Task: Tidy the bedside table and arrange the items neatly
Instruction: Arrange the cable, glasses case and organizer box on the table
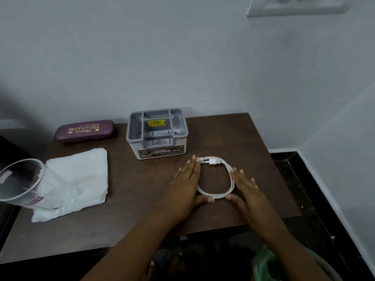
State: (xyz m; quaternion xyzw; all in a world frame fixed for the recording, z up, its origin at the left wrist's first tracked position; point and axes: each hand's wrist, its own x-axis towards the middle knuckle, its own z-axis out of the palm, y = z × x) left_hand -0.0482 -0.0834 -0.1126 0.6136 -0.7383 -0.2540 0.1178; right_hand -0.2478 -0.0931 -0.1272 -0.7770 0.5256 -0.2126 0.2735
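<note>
Inspection found the white coiled charging cable [212, 160] lying flat on the dark brown wooden bedside table [142, 189], toward its right front, just in front of the grey plastic compartmented organiser box [134, 147]. The coil formed an oval whose long axis ran away from the person toward that box, with the plugs at the far end. The left hand [186, 183] and right hand [245, 187] lay palm-down on either side of it, fingers straight and held together, inner edges touching the cord, and both thumbs met the near end. Neither hand gripped anything. Both stood equally close, though the left fingertips reached the plug end. In my judgement the coil was being squared up, and any lift would need the fingers to close inward across the short axis so the loops stay together. Further left were a maroon hard spectacle case [85, 130], a white folded cloth [85, 173] and a clear glass tumbler [22, 183].
</note>
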